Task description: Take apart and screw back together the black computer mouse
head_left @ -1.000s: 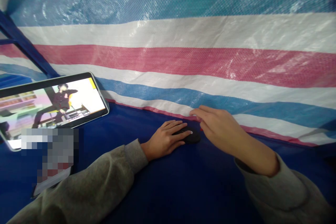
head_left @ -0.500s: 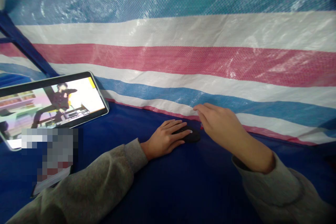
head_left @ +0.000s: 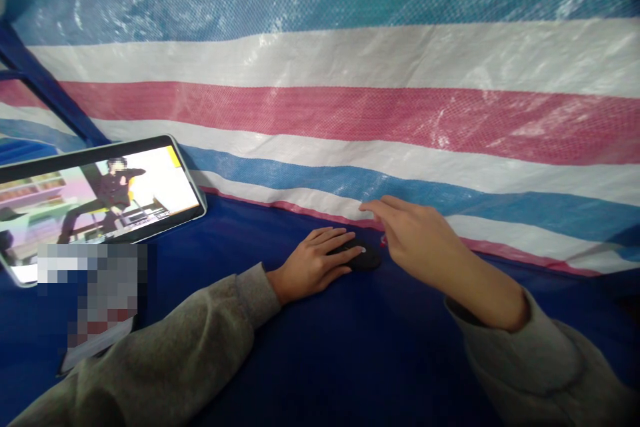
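A flat, dark, rounded object [head_left: 369, 259] lies on the blue surface, with a small pale spot on top; its kind is unclear. Over its left part rest the outstretched fingers of my left hand [head_left: 313, 265], palm down, the thumb along its near edge. To the right, my right hand [head_left: 415, 230] is raised above the surface, its wrist bent and fingers drawn together pointing left. Whether something thin is between those fingertips cannot be seen. A tiny reddish bit [head_left: 383, 240] shows just beneath that hand, beside the dark object.
A tablet-like screen [head_left: 173, 230] showing a cartoon figure leans at the left. Before it lies a blurred-out item [head_left: 107, 293], perhaps a book or box. Striped plastic sheeting [head_left: 300, 107] hangs behind the blue surface [head_left: 345, 353]. A dark blue frame bar [head_left: 55, 100] slants at far left.
My right hand has shifted slightly left, and its fingertips point a little further out. My left hand and the dark object have stayed in place. The picture on the screen is nearly the same.
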`<state>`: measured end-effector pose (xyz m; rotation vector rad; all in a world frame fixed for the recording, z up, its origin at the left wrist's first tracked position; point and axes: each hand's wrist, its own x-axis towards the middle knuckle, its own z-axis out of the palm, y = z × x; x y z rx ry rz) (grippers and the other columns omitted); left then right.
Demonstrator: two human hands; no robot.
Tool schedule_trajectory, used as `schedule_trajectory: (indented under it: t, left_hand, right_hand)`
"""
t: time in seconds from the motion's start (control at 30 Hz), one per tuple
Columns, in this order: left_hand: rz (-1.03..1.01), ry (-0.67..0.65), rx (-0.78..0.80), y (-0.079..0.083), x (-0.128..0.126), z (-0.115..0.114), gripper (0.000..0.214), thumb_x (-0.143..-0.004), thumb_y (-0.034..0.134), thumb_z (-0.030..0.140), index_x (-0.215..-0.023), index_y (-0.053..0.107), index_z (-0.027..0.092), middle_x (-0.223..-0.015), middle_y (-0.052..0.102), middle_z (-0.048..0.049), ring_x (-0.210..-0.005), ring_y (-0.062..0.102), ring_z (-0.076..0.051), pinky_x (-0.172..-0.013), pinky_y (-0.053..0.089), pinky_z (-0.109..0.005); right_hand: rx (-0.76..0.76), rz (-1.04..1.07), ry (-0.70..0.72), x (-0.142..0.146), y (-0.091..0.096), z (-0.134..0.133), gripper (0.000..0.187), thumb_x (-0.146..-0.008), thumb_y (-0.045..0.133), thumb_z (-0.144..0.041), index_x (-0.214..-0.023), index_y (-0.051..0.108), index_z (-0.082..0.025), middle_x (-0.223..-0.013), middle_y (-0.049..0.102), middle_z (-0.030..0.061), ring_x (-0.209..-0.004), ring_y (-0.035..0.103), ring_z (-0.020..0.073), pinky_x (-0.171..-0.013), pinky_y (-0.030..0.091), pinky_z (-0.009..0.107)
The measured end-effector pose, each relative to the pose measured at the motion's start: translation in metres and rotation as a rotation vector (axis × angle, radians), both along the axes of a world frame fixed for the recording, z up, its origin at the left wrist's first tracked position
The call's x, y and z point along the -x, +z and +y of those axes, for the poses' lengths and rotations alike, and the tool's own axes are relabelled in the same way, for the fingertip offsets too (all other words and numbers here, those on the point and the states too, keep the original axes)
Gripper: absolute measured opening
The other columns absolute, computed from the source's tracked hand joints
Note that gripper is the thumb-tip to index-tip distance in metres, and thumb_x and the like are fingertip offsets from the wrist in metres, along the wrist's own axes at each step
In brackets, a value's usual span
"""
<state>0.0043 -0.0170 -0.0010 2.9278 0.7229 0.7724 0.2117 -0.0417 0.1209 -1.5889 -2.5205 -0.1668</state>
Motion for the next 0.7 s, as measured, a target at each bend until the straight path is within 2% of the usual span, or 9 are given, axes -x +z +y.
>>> schedule_trajectory:
  t: [0.17,0.43,0.7]
  left_hand:
    - [-0.003,-0.008,-0.017,0.001,0.0,-0.0002,0.04,-0.1,0.043,0.038,-0.139,0.048,0.026,-0.144,0.05,-0.0061,-0.135,0.044,-0.024,-0.111,0.037,-0.044]
    - [-0.001,0.004,-0.02,0.0006,0.0006,0.0,0.041,-0.1,0.044,0.039,-0.139,0.049,0.026,-0.144,0.05,-0.0051,-0.133,0.046,-0.022,-0.111,0.037,-0.042]
    - [-0.004,0.007,-0.021,0.0019,-0.0001,-0.0001,0.04,-0.1,0.044,0.039,-0.137,0.051,0.025,-0.143,0.051,-0.0059,-0.133,0.046,-0.023,-0.111,0.038,-0.042]
  right_hand:
    - [0.008,0.039,0.05,0.0004,-0.0015,-0.0011,0.048,-0.08,0.038,-0.004,-0.121,0.061,-0.017,-0.109,0.066,0.0094,-0.092,0.065,0.0218,-0.078,0.046,0.032]
    - [-0.03,0.044,-0.042,-0.0003,-0.0047,0.0029,0.04,-0.09,0.037,-0.011,-0.121,0.061,-0.016,-0.105,0.071,0.0106,-0.095,0.067,0.024,-0.081,0.047,0.034]
    - [-0.03,0.066,0.028,0.0012,-0.0031,0.0006,0.042,-0.084,0.04,-0.008,-0.119,0.062,-0.017,-0.11,0.066,0.0098,-0.095,0.065,0.0237,-0.081,0.048,0.034]
